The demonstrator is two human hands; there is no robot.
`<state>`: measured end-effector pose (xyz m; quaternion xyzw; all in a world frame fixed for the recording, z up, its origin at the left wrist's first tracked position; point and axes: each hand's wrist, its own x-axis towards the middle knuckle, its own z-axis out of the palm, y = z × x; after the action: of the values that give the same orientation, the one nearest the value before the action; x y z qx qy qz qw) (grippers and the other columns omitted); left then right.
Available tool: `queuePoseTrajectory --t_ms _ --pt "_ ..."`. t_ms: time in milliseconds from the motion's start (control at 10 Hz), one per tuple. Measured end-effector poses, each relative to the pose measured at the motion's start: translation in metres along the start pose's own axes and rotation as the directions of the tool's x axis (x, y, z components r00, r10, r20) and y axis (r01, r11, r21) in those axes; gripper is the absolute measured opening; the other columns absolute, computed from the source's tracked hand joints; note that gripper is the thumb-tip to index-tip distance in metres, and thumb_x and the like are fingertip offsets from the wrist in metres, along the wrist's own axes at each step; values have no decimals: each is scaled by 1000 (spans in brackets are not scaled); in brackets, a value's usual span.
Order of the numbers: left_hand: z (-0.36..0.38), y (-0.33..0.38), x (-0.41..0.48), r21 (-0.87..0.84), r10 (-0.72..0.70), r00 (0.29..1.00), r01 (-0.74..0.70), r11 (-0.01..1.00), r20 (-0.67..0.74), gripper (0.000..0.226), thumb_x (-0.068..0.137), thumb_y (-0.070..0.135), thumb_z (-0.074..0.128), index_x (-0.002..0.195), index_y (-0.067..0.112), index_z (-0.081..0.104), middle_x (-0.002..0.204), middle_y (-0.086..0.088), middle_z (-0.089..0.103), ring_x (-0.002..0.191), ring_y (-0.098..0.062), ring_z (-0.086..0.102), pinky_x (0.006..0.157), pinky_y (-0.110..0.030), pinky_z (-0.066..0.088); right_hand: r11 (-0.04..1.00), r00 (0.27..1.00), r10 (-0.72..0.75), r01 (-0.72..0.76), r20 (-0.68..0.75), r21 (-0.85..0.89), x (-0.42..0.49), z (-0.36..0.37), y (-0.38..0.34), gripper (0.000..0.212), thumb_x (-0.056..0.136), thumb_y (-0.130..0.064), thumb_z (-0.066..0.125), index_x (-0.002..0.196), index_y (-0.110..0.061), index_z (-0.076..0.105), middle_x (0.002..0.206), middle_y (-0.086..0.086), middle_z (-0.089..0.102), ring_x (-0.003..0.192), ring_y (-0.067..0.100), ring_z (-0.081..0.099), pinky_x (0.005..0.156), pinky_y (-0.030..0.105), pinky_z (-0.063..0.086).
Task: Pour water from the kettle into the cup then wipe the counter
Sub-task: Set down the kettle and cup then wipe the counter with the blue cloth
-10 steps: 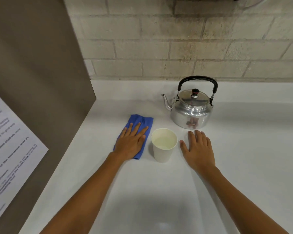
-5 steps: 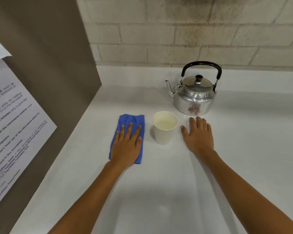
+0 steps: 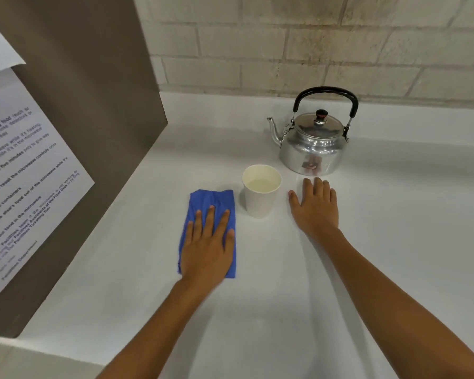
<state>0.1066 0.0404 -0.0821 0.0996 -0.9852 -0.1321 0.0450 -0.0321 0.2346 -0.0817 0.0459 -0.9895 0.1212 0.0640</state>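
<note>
Kettle [image 3: 311,149] sits upright at back of white surface [image 3: 394,214], near brick wall [image 3: 312,50], spout pointing left, black handle up, lid on. Brown panel [image 3: 80,119] w/ printed notice [image 3: 25,187] stands along left edge. Blue cloth [image 3: 211,206] lies flat left of cup. Left hand [image 3: 207,247] presses palm-down on cloth, fingers [image 3: 210,220] slightly spread, gripping nothing. Right hand [image 3: 315,209] rests flat on surface just in front of kettle, fingers together. White paper cup [image 3: 261,191] stands upright btwn hands, touching neither, liquid inside.

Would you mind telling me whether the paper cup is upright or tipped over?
Upright. The paper cup stands on its base on the counter, with its open rim facing up, between the blue cloth and the kettle.
</note>
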Motion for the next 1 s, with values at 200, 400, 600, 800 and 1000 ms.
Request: queuePoseTrajectory --t_ms 200,400,600,800,1000 --pt "-7 -31 -42 -27 203 979 -203 979 13 49 92 50 12 137 45 -6 153 15 -5 141 -8 -11 115 -26 -3 1000 1000 11 -11 5 20 1 0 1 59 93 -46 30 138 -8 28 150 20 27 139 35 19 117 46 14" --pt "-15 -25 -14 -9 -88 996 88 996 12 55 96 43 20 143 29 -4 157 -1 -4 144 -22 -8 119 -37 1 1000 1000 13 -13 4 1 1 1 0 58 93 -46 30 137 -7 30 148 20 29 138 35 20 116 46 16" --pt "-14 3 -64 2 148 989 -148 989 5 55 93 47 10 142 25 23 152 -4 21 140 -31 17 115 -38 9 1000 1000 7 -7 -17 14 1 1 0 57 93 -45 33 135 -7 32 147 21 31 137 36 22 115 46 17" --pt "-21 -18 -64 0 63 998 -63 998 22 62 85 50 7 142 25 12 153 0 9 142 -24 6 116 -38 10 1000 1000 14 -14 -17 24 0 0 -1 56 93 -45 33 135 -8 32 148 19 31 138 35 21 116 46 17" --pt "-8 45 -70 92 117 991 -122 988 61 53 93 38 20 134 16 43 141 -10 45 130 -32 40 110 -44 30 1000 1000 7 -6 -13 20 1 0 -1 56 93 -45 34 135 -8 33 147 20 31 137 35 22 116 46 17"
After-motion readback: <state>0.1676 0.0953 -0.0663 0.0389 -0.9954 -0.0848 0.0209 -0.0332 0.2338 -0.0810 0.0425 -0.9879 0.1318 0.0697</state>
